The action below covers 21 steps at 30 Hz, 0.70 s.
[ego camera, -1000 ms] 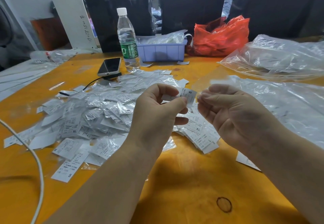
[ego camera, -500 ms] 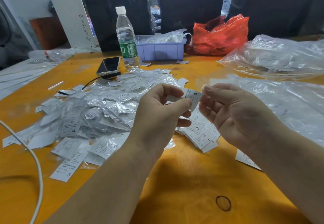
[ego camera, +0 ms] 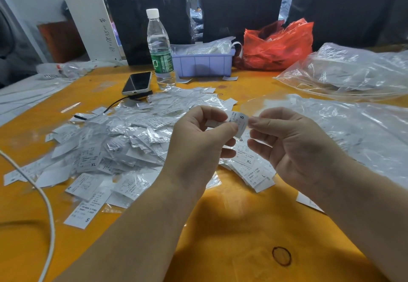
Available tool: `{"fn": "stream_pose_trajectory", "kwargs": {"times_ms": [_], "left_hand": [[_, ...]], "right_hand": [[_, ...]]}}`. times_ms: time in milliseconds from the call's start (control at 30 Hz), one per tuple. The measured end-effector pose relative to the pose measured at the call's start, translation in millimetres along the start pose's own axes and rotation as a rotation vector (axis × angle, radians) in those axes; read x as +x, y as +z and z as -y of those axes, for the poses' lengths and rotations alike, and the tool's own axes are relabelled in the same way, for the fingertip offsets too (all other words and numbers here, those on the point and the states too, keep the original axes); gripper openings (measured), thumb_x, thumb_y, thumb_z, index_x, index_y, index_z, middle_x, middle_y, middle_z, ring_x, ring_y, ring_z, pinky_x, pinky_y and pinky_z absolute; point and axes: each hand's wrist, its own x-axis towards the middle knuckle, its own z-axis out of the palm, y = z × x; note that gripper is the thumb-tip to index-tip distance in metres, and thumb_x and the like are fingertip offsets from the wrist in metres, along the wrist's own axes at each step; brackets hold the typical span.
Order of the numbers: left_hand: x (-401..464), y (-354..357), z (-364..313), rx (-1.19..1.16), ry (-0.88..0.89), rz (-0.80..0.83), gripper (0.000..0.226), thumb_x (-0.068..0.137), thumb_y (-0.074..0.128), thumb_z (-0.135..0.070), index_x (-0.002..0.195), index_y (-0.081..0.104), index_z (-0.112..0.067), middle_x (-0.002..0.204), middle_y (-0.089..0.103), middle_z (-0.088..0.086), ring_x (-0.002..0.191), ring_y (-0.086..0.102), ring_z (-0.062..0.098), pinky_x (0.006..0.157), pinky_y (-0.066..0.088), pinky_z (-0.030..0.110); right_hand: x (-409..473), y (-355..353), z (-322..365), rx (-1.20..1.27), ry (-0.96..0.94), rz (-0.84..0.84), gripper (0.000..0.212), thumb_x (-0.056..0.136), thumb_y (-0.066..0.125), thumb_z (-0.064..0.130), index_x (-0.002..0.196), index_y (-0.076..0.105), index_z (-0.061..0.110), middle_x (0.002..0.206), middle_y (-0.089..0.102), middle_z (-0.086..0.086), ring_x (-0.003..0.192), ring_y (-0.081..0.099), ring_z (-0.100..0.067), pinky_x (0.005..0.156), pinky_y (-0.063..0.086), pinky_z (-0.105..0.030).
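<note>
At the far left a white cable crosses the orange worktop. Beside it spreads a big loose pile of labels, many in clear sleeves, with sizes mixed and facing every way. Judging by its bulk, most of the sorting is not yet done. The left hand pinches one label, marked S, between thumb and forefinger, held up above the worktop between the two hands. The right hand has its fingertips closed on the label's right edge, the other fingers loosely curled. Below the hands lies a small fanned stack showing XL, L and S, likely the part already gone through. It is small, so the job seems early. Clear bags lie at the right.
</note>
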Motion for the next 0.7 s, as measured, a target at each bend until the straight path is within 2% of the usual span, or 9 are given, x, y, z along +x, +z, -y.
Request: {"fn": "stream_pose_trajectory", "kwargs": {"times_ms": [267, 500, 600, 700], "left_hand": [[2.1, -0.6, 3.3, -0.094, -0.032, 0.012, 0.012, 0.086, 0.068, -0.001, 0.089, 0.061, -0.011, 0.085, 0.064, 0.011, 0.059, 0.062, 0.013, 0.053, 0.053, 0.025], [4.3, -2.5, 6.9, -0.129, -0.045, 0.012, 0.013, 0.086, 0.069, -0.002, 0.089, 0.062, -0.012, 0.076, 0.064, 0.004, 0.062, 0.064, 0.013, 0.053, 0.052, 0.025], [4.1, -2.4, 6.6, -0.161, -0.047, 0.012, 0.013, 0.085, 0.069, -0.002, 0.089, 0.062, -0.012, 0.07, 0.064, 0.0, 0.061, 0.064, 0.013, 0.052, 0.052, 0.024], [3.6, -2.2, 6.1, -0.206, -0.058, 0.023, 0.014, 0.085, 0.068, -0.002, 0.087, 0.061, -0.013, 0.065, 0.065, -0.003, 0.059, 0.065, 0.012, 0.051, 0.052, 0.023]], "right_hand": [[-1.4, 0.0, -2.9, -0.079, 0.047, 0.034, 0.033, 0.058, 0.072, 0.015, 0.09, 0.069, 0.008, 0.074, 0.069, -0.005, 0.064, 0.062, -0.013, 0.055, 0.054, -0.024], [-2.5, 1.6, -5.3, -0.11, 0.083, 0.117, 0.022, 0.063, 0.073, 0.019, 0.083, 0.071, 0.011, 0.075, 0.069, -0.006, 0.065, 0.063, -0.014, 0.054, 0.053, -0.025], [-3.5, 1.6, -5.5, -0.165, 0.065, 0.123, 0.015, 0.061, 0.074, 0.02, 0.075, 0.072, 0.013, 0.075, 0.068, -0.006, 0.065, 0.063, -0.013, 0.056, 0.053, -0.025], [-4.9, 2.0, -8.2, -0.218, 0.047, 0.14, 0.023, 0.063, 0.074, 0.022, 0.083, 0.074, 0.01, 0.081, 0.069, -0.009, 0.067, 0.063, -0.013, 0.058, 0.053, -0.025]]}}
